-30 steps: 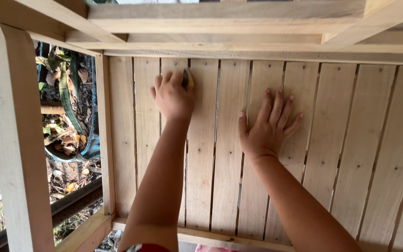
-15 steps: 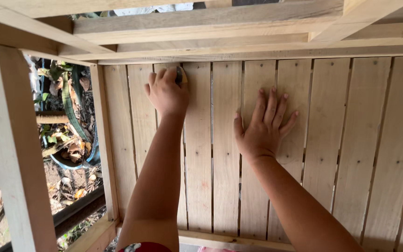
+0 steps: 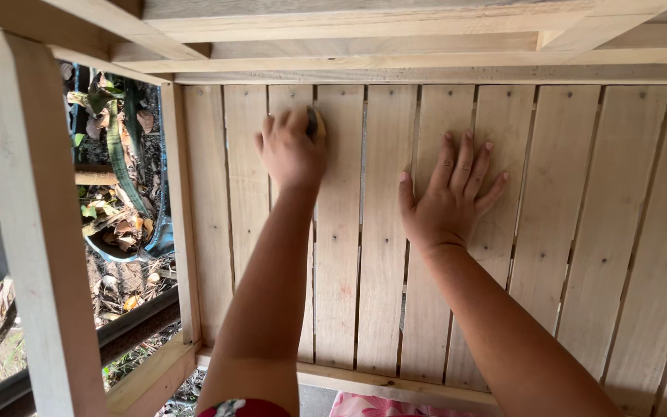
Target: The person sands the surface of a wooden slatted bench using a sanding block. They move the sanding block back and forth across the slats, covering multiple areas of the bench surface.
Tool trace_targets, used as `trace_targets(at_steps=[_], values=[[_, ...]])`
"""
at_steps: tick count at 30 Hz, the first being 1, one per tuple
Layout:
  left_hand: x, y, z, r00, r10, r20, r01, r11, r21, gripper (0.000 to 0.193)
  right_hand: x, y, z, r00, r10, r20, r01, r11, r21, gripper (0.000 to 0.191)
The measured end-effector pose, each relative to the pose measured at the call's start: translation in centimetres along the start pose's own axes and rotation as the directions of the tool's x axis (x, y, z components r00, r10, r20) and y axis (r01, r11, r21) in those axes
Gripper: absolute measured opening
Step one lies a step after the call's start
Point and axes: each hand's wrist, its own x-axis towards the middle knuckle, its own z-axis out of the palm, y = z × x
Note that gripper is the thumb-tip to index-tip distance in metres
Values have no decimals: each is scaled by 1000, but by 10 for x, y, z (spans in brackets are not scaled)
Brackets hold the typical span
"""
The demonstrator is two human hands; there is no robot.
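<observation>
Left hand (image 3: 291, 150) fingers curled over a small dark pad (image 3: 313, 122) against the slatted panel (image 3: 565, 232), right hand (image 3: 448, 202) fingers spread flat beside

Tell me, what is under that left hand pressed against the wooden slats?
A small dark piece pokes out beside the left hand, against the slatted panel. The hand hides most of it, so its kind cannot be told.

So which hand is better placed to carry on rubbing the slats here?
Probably the left hand: it already grips a small dark pad pressed against the slatted wooden panel. The right hand lies flat and empty, fingers spread, apparently bracing the panel.
</observation>
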Motion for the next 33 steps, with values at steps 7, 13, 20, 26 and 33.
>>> trace_targets(at_steps=[7,13,20,26,33], values=[[-180,-36,-55,999,44,26,-45,999,16,21,1,-2,-1,1000,-9,-12,9,1000,-1,83],[-232,-27,-99,998,63,13,-64,996,66,20,3,-2,-2,999,-21,-27,21,1000,-6,85],[-126,-23,-36,995,46,-89,-50,998,-37,14,2,3,2,1000,-22,-9,22,999,-28,85],[-206,-36,-75,995,80,-60,-80,997,2,23,4,1,-1,1000,-20,7,20,999,-28,84],[-261,-39,-99,999,42,19,-43,997,59,17,8,-3,-6,1000,-11,15,12,999,-49,86]])
